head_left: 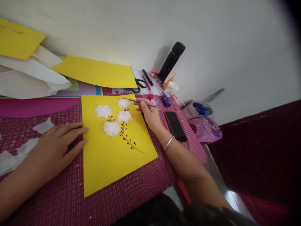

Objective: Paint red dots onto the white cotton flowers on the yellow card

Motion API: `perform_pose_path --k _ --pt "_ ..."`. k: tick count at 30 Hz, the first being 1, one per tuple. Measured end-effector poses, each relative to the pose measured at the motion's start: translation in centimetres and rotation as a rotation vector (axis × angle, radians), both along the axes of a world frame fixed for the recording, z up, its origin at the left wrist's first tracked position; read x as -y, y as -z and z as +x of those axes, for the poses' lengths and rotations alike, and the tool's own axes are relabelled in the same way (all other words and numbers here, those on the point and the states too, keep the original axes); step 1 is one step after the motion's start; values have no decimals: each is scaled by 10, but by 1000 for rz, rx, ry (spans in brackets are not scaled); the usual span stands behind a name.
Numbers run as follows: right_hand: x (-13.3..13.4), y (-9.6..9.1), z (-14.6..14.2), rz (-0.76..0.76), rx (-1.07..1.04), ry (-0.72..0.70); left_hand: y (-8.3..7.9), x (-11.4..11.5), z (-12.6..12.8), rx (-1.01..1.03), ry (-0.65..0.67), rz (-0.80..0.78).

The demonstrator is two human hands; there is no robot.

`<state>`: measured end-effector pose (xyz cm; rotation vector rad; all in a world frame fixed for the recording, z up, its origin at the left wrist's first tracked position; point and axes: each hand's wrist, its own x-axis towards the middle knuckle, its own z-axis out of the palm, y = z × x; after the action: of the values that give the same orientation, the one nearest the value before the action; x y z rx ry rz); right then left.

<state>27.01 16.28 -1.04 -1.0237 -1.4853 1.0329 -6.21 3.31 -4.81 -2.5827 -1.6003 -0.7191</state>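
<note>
A yellow sheet of paper lies on the checked tablecloth. It carries a painted brown stem with small dark leaves and several fluffy white flowers. My right hand grips a thin blue paintbrush, its tip at the top of the uppermost white flower. My left hand rests flat with fingers stretched out, the fingertips touching the sheet's left edge. White paper scraps lie beside and beyond that hand.
Black-handled scissors, pens, a dark blue paint bottle and a white cup stand or lie beyond the sheet. A phone lies right of my right forearm. A tall black bottle leans near the wall.
</note>
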Motion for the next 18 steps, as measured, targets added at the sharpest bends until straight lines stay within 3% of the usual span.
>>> perform_pose_path --k 5,10,18 --pt "0 0 -1 3 44 10 -3 3 0 -6 -16 -62" --pt "7 -12 -3 15 -54 26 -9 2 3 -21 -6 -64" --pt "19 -17 -14 42 80 -93 -12 3 3 -52 15 -25"
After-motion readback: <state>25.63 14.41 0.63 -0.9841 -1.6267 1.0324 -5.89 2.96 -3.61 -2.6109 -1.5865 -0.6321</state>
